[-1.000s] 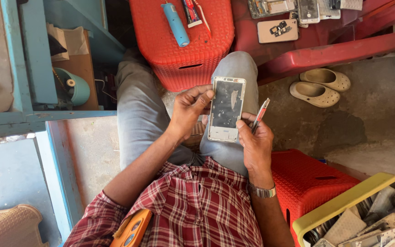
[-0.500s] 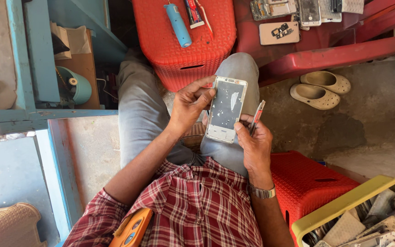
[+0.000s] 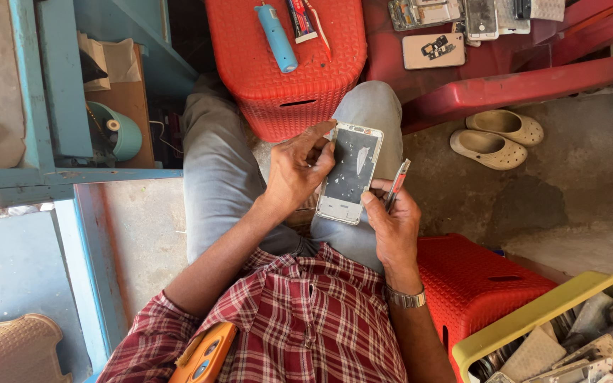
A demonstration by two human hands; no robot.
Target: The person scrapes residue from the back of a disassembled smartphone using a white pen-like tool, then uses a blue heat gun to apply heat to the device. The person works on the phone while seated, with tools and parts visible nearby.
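1. A rough grey concrete floor (image 3: 569, 206) lies in bright daylight, dusty and patchy.
2. A blue-painted wooden shelf unit (image 3: 44, 142) stands at left (its paint worn).
3. A red woven plastic stool (image 3: 292, 78) stands ahead, beside a red table (image 3: 512, 85).
4. Pale clogs (image 3: 494, 138) rest on the floor.

Bright, sharp daylight; soft shadows

Phone frame (image 3: 349, 174) between both hands, stool (image 3: 285, 67) beyond the knees

My shirt (image 3: 306, 319) was red-and-white plaid, my trousers (image 3: 214, 170) grey, the stool (image 3: 289, 57) red, the phone frame (image 3: 350, 174) white, the clogs (image 3: 494, 138) beige.
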